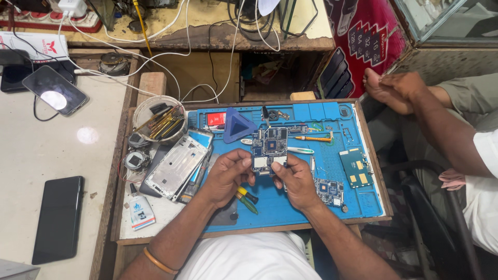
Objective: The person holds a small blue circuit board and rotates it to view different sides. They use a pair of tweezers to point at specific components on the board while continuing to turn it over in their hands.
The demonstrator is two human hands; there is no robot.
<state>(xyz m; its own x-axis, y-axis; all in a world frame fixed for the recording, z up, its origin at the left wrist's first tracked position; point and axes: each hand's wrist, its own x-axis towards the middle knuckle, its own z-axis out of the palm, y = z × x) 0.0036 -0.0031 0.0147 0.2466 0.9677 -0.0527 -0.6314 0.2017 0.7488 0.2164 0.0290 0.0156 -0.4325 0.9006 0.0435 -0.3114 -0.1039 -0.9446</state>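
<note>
Here we pinch a phone circuit board (270, 148) between left hand (226, 173) and right hand (294, 179) above the blue repair mat (290, 207), mid-inspection, which seemingly calls for steady fingers.

The person wears a plain white cloth garment (249, 256) that fills the bottom middle of the head view, smooth and unmarked, with soft folds near its upper edge. Both forearms are bare, with no sleeves showing on them. On the left forearm, close to the lower edge of the view, sits a thin orange-gold ring bangle (160, 262), round and smooth. The left hand (226, 173) and the right hand (296, 179) carry no gloves.
</note>
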